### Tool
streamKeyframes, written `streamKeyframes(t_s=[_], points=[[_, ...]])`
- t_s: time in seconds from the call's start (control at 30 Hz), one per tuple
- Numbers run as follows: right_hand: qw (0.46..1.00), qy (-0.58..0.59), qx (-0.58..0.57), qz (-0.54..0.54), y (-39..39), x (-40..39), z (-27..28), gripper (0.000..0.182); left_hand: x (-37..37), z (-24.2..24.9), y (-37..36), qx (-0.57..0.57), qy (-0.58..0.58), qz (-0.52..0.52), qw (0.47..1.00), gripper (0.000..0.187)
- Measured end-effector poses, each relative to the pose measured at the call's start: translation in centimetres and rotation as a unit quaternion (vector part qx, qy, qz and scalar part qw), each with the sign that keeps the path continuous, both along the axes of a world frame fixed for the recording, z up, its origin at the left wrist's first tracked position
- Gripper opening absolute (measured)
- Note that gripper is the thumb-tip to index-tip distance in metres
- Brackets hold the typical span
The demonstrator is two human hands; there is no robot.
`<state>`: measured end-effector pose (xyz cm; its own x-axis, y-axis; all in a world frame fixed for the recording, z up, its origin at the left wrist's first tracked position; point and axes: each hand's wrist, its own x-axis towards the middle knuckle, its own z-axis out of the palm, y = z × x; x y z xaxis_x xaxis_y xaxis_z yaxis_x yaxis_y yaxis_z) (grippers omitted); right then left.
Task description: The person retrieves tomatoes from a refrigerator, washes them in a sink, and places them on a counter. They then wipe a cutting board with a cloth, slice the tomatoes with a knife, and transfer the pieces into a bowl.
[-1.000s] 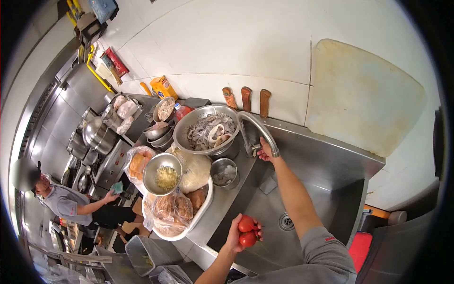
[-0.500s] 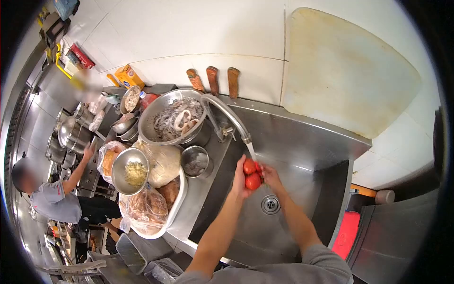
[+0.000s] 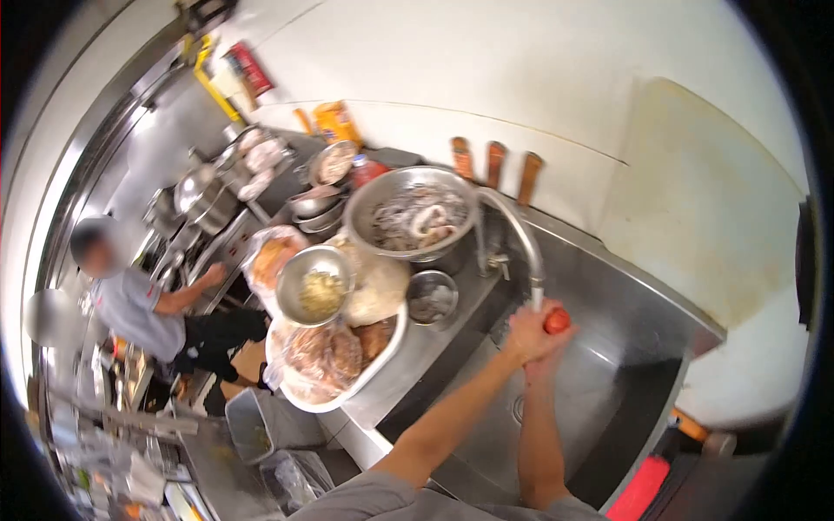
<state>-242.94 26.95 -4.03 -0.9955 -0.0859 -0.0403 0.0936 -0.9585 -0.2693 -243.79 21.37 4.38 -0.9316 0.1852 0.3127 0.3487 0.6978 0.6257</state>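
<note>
Both my hands are together under the running faucet (image 3: pixel 527 239), over the steel sink (image 3: pixel 608 382). One red tomato (image 3: pixel 557 320) shows between them. My left hand (image 3: pixel 525 333) is wrapped over the tomatoes from the left, its fingers closed. Below and to the right, my right hand (image 3: pixel 549 347) cups the visible tomato, partly covered by my left hand. Water falls onto my hands. A second tomato cannot be seen.
Left of the sink stand a steel colander of squid (image 3: pixel 417 213), a small pot (image 3: pixel 432 298), a bowl of chopped food (image 3: pixel 314 285) and a white tub (image 3: pixel 398 334). A co-worker (image 3: pixel 139 304) stands far left. Knife handles (image 3: pixel 495 165) line the wall.
The view has swung, shifting the scene rightward. My hands have come together under the water, with my left hand now across my right, and only one tomato shows instead of two.
</note>
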Motion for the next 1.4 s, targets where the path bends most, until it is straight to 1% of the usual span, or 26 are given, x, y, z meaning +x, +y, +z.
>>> streamKeyframes(t_s=[0.07,0.13,0.2,0.23,0.3,0.4,0.43,0.5,0.57,0.63,0.67,0.73,0.8,0.83,0.87,0.9,0.93,1.0,1.03,1.07,1.1,1.13,1.2,1.23,1.37,1.4], points=[[0.999,0.018,-0.003,-0.043,1.5,-1.4,-3.7,0.055,-0.4,-0.2,0.3,0.054,0.012,0.009,0.998,0.045],[0.998,0.028,0.0,-0.064,1.3,-2.0,-2.5,0.056,-0.6,0.6,0.3,0.112,0.019,0.001,0.994,0.045],[0.997,-0.038,0.005,-0.071,1.2,-1.7,-0.1,0.055,-0.5,1.4,0.4,0.231,-0.023,0.011,0.973,0.04],[0.994,-0.071,0.008,-0.076,1.1,-1.2,1.9,0.054,-0.3,2.0,0.6,0.234,-0.022,0.015,0.972,0.04],[0.986,-0.139,0.01,-0.092,0.4,-0.5,4.3,0.053,-0.1,2.8,0.9,0.403,-0.117,0.06,0.905,0.035],[0.988,-0.122,0.024,-0.095,0.1,0.1,3.8,0.051,-1.3,2.2,0.8,0.466,-0.197,0.112,0.855,0.03],[0.987,-0.142,0.022,-0.067,0.5,0.4,2.3,0.053,-1.7,2.4,0.5,0.442,-0.232,0.103,0.86,0.031],[0.992,-0.109,0.034,-0.049,1.3,-1.2,-3.3,0.052,-2.0,2.8,0.8,0.41,-0.184,0.113,0.886,0.036],[0.993,-0.084,0.066,-0.057,0.8,-2.4,-4.4,0.049,-3.0,1.7,1.3,0.413,-0.163,0.103,0.89,0.04],[0.945,-0.173,0.262,-0.089,0.2,-3.3,-4.8,0.043,-3.8,1.4,1.2,0.378,-0.161,0.09,0.907,0.048],[0.946,-0.173,0.26,-0.086,0.0,-3.3,-5.1,0.043,-4.1,1.2,1.4,0.377,-0.16,0.092,0.908,0.048],[0.933,-0.138,0.324,-0.075,4.6,-4.4,-7.4,0.045,-4.4,2.1,1.0,0.337,-0.3,0.031,0.892,0.043],[0.924,-0.067,0.376,-0.02,10.4,-7.2,-10.9,0.047,-6.1,-1.9,2.2,0.245,-0.216,0.094,0.941,0.065],[0.917,-0.024,0.398,0.014,13.9,-8.3,-13.4,0.048,-6.6,-3.6,3.4,0.108,-0.184,0.229,0.95,0.102],[0.907,0.019,0.418,0.044,16.5,-14.0,-13.6,0.049,-3.8,2.2,2.3,0.107,-0.205,0.219,0.948,0.126],[0.896,0.06,0.436,0.066,13.4,-16.0,-12.9,0.05,-3.7,3.2,1.8,0.098,-0.186,0.207,0.955,0.083],[0.883,0.099,0.452,0.077,10.2,-16.9,-11.3,0.051,-3.6,2.8,1.7,0.087,-0.169,0.185,0.964,0.057],[0.855,0.163,0.487,0.078,2.0,-15.9,-6.5,0.054,-3.2,4.5,0.6,0.172,-0.142,0.052,0.974,0.049],[0.855,0.171,0.482,0.086,1.8,-17.1,-5.9,0.054,-3.5,4.6,0.0,0.171,-0.137,0.062,0.974,0.049],[0.731,0.271,0.626,0.01,1.8,-17.8,-5.4,0.056,-3.7,4.6,-0.2,0.235,-0.172,-0.012,0.957,0.049],[0.571,0.356,0.736,-0.068,2.0,-18.2,-4.7,0.059,-3.9,4.3,-0.1,0.298,-0.206,-0.089,0.928,0.052],[0.572,0.358,0.735,-0.064,2.4,-18.7,-4.4,0.059,-4.1,3.8,0.2,0.299,-0.207,-0.084,0.928,0.052],[0.473,0.442,0.76,-0.052,2.9,-20.0,-3.1,0.062,-4.4,3.1,0.7,0.294,-0.168,-0.057,0.939,0.047],[0.524,0.388,0.757,0.022,2.9,-19.9,-2.3,0.057,-4.3,3.6,0.6,0.296,-0.167,-0.053,0.939,0.047],[0.57,0.433,0.697,-0.041,1.1,-20.0,-1.3,0.038,-4.4,5.1,0.5,0.269,-0.202,-0.086,0.938,0.048],[0.649,0.282,0.705,0.041,0.2,-20.1,-1.0,0.026,-4.4,5.2,0.5,0.273,-0.223,-0.093,0.931,0.049]])
